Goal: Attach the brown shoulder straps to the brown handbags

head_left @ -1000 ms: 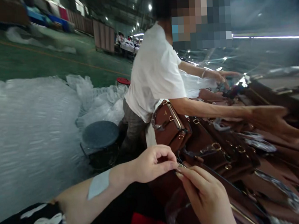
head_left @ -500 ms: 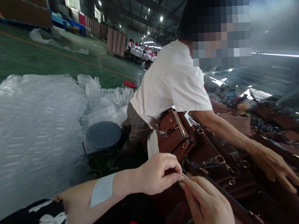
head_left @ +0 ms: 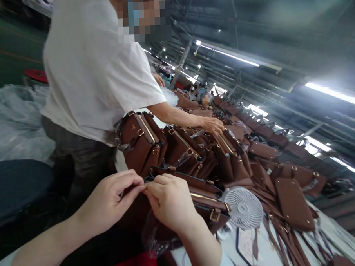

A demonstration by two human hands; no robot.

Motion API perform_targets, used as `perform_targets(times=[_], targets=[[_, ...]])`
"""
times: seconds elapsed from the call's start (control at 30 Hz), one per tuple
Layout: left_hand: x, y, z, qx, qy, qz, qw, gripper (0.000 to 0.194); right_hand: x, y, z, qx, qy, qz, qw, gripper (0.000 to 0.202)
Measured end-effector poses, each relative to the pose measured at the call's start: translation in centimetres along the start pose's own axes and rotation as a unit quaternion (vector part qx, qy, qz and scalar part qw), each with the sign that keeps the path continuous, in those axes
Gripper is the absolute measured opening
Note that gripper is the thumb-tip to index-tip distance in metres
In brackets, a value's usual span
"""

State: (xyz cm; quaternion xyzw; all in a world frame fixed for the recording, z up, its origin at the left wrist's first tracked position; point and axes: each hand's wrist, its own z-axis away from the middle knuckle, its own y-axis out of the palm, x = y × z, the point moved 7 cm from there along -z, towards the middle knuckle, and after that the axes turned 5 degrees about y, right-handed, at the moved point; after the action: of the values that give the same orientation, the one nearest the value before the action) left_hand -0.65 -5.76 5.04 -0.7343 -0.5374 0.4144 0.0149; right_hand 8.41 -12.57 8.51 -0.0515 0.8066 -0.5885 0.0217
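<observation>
My left hand (head_left: 107,202) and my right hand (head_left: 173,202) meet at their fingertips in the lower middle of the view. Both are closed in a pinch on something too small to make out. Just behind and below my right hand lies a brown handbag (head_left: 203,194) with a gold zipper and a gold buckle, partly covered by that hand. Clear plastic wrap (head_left: 159,243) hangs at its lower edge. Beyond my hands stands another brown handbag (head_left: 139,146) with wrapped handles.
A person in a white shirt (head_left: 95,70) leans across rows of brown bags, one hand (head_left: 214,124) on them. A small grey fan (head_left: 242,207) stands on the white table (head_left: 229,248), near brown straps (head_left: 283,238). At left is a dark round stool (head_left: 18,191).
The view has swung to the right, bringing the fan, straps and more bags into sight. The other person's hand now rests on a bag further back. My fingertips remain together.
</observation>
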Motion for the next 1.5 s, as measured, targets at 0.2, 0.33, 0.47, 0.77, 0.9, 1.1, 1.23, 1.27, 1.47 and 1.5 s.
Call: perform_targets(times=[0.2, 0.33, 0.47, 0.77, 0.9, 1.1, 1.23, 1.27, 1.47, 1.5], targets=[[0.3, -0.3, 0.4, 0.028, -0.016, 0.028, 0.999, 0.02, -2.5, -3.2, 2.9, -0.068, 0.109, -0.104, 0.986, 0.024], [1.3, -1.0, 1.2, -0.011, -0.077, 0.062, 0.995, 0.025, -8.7, -6.2, 8.6, -0.126, 0.225, -0.1, 0.961, 0.022], [3.2, -2.3, 2.7, -0.156, -0.17, 0.085, 0.969, 0.029, -13.0, -6.0, 12.1, -0.019, 0.211, -0.022, 0.977, 0.036], [0.0, -2.2, 3.0, -0.182, -0.113, 0.044, 0.976, 0.021, -13.6, -3.3, 11.6, 0.1, 0.242, 0.008, 0.965, 0.021], [-0.8, -2.2, 3.0, -0.166, -0.101, 0.025, 0.981, 0.022, -13.9, -3.4, 10.8, 0.165, 0.282, -0.011, 0.945, 0.008], [-0.1, -1.9, 2.9, -0.141, -0.091, -0.018, 0.986, 0.024, -14.5, -3.9, 10.5, 0.21, 0.281, -0.141, 0.926, 0.024], [-2.9, -1.5, 1.4, -0.148, -0.003, -0.104, 0.983, 0.025, -15.5, -6.7, 10.7, 0.099, 0.322, -0.149, 0.93, 0.038], [-4.4, -1.2, 1.1, -0.153, 0.039, -0.143, 0.977, 0.031, -15.0, -7.7, 10.9, 0.066, 0.329, -0.148, 0.93, 0.041], [-13.1, 3.2, 1.0, -0.107, 0.217, -0.253, 0.937, 0.052, -3.0, -9.8, 9.8, 0.017, 0.178, -0.262, 0.948, 0.008], [-13.7, 3.5, 0.8, -0.085, 0.219, -0.229, 0.945, 0.046, -1.4, -9.5, 9.8, 0.017, 0.15, -0.269, 0.951, 0.017]])
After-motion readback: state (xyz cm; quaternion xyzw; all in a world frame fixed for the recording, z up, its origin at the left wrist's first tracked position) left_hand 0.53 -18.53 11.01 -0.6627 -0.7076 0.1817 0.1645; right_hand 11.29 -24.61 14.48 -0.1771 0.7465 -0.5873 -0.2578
